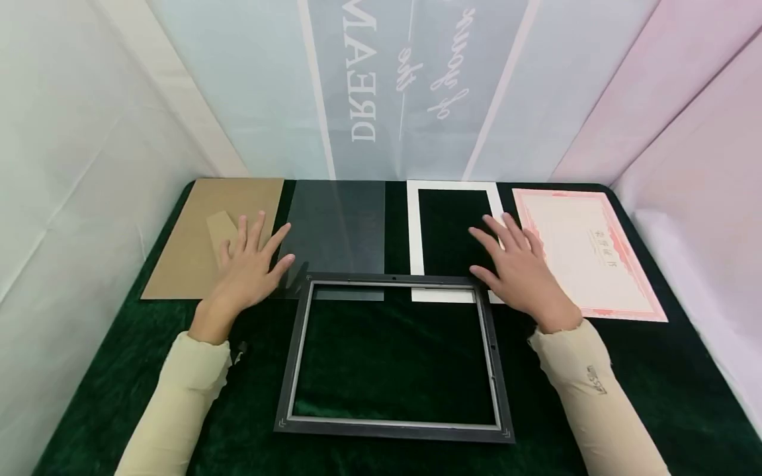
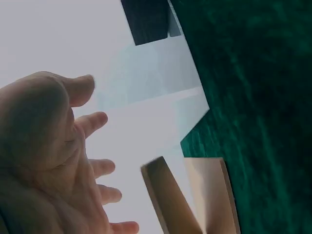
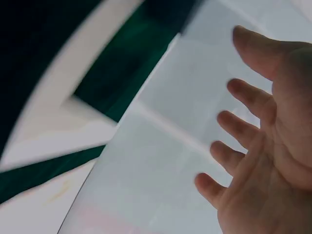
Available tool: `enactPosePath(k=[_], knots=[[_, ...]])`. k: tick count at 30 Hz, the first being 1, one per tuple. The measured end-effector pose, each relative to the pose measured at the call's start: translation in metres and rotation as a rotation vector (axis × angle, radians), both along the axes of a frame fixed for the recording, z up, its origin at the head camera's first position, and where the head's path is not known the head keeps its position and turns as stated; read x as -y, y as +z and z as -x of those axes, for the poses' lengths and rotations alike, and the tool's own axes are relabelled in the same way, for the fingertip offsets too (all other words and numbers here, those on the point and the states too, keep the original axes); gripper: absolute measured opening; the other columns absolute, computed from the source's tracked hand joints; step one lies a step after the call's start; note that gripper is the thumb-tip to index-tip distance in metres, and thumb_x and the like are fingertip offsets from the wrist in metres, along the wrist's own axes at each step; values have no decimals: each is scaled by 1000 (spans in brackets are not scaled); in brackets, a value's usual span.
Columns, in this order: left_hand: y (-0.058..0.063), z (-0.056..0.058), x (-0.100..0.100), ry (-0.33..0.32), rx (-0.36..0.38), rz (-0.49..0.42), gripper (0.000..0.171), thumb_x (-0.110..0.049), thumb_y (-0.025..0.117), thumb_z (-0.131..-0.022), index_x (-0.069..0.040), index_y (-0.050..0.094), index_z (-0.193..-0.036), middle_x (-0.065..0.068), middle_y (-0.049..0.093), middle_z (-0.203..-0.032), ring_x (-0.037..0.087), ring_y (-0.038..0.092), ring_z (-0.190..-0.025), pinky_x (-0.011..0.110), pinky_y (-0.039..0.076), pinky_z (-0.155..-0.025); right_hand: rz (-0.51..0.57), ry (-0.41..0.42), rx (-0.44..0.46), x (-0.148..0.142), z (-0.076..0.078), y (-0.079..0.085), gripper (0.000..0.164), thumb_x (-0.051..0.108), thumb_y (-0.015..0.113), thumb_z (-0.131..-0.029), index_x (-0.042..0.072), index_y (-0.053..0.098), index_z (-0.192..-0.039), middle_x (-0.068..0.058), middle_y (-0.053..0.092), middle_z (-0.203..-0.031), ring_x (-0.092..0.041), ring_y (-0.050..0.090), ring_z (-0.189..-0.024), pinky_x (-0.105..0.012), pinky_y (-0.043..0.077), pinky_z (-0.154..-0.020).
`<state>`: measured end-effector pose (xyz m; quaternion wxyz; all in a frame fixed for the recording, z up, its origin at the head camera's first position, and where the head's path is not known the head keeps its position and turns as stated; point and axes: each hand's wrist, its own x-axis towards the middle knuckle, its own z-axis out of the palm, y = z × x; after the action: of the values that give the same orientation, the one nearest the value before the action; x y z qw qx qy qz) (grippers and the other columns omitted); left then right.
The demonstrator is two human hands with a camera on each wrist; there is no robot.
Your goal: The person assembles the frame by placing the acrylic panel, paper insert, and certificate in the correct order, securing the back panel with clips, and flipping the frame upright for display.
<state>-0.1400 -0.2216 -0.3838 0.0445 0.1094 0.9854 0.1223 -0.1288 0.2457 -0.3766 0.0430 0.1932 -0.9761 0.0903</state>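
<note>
My left hand (image 1: 247, 271) is spread, palm down, over a brown backing board (image 1: 172, 251) with a stand leg (image 2: 170, 195). The left wrist view shows a gap between its fingers and the board. My right hand (image 1: 524, 274), also with spread fingers, hovers between a white mat with a cut-out window (image 1: 415, 231) and a pink-bordered certificate (image 1: 571, 244). Neither hand holds anything. Between the forearms lies a dark grey picture frame (image 1: 393, 428), its opening showing the cloth. A clear sheet (image 1: 336, 225) lies behind it, and the frame's far edge overlaps the sheet and the mat.
Dark green velvet cloth (image 1: 661, 390) covers the table. Behind the table hangs a pale blue and pink curtain (image 1: 268, 86) with white lettering. White fabric (image 1: 71, 165) encloses the left side, and pale pink fabric (image 1: 702, 158) the right.
</note>
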Motion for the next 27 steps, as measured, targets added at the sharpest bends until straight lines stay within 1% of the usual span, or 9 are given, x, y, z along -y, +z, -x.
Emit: enactPosePath(k=[3, 6, 9, 11, 15, 18, 23, 25, 27], knots=[[2, 3, 1, -5, 19, -37, 68, -50, 41, -104, -29, 11, -161, 14, -13, -168, 44, -17, -152, 77, 3, -111, 19, 80, 11, 24, 6, 8, 67, 35, 65, -96, 15, 37, -153, -13, 23, -165, -35, 11, -155, -63, 18, -118], [5, 8, 0, -7, 36, -64, 77, -44, 55, -100, -26, 12, -161, 17, -5, -168, 45, -12, -152, 75, 6, -111, 44, 149, 41, 49, 10, 18, 64, 37, 66, -96, 16, 41, -151, -11, 30, -162, -33, 21, -153, -60, 25, -118], [8, 13, -1, 1, 70, -85, 85, -38, 67, -95, -22, 16, -161, 20, 3, -167, 47, -5, -152, 75, 7, -112, 120, 186, 132, 76, 15, 28, 58, 38, 65, -96, 19, 46, -149, -7, 39, -157, -29, 34, -148, -54, 34, -116], [11, 18, -2, 10, 116, -89, 85, -37, 68, -94, -18, 18, -160, 22, 7, -166, 47, 1, -151, 74, 8, -114, 198, 186, 220, 93, 20, 32, 55, 38, 63, -97, 21, 48, -148, -5, 45, -154, -26, 42, -143, -50, 39, -113], [16, 30, -8, 62, 241, -93, 81, -37, 64, -97, -12, 18, -160, 25, 13, -164, 48, 13, -150, 69, 17, -116, 349, 113, 383, 118, 38, 29, 50, 36, 60, -100, 21, 49, -146, -2, 53, -148, -23, 53, -132, -46, 47, -105], [16, 37, -15, 107, 297, -65, 83, -36, 63, -97, -8, 17, -160, 28, 18, -162, 48, 20, -148, 65, 26, -116, 453, 12, 481, 127, 53, 19, 45, 33, 59, -100, 19, 54, -143, -3, 59, -139, -24, 60, -122, -45, 51, -100], [12, 43, -18, 137, 315, -46, 85, -35, 67, -95, -3, 19, -158, 29, 22, -160, 47, 25, -146, 63, 29, -115, 635, -154, 648, 135, 71, -5, 41, 29, 60, -100, 13, 58, -138, -8, 64, -131, -28, 64, -112, -43, 52, -99], [11, 45, -17, 136, 313, -53, 87, -34, 70, -93, -2, 20, -157, 30, 24, -160, 47, 26, -146, 63, 30, -115, 653, -187, 675, 138, 74, -15, 42, 28, 62, -99, 13, 58, -138, -8, 63, -132, -27, 64, -114, -42, 52, -100], [11, 45, -16, 134, 311, -54, 89, -32, 73, -91, -1, 22, -157, 30, 25, -159, 47, 28, -145, 62, 31, -115, 643, -204, 660, 141, 75, -23, 41, 28, 64, -98, 14, 60, -136, -6, 65, -131, -26, 62, -116, -42, 51, -101]])
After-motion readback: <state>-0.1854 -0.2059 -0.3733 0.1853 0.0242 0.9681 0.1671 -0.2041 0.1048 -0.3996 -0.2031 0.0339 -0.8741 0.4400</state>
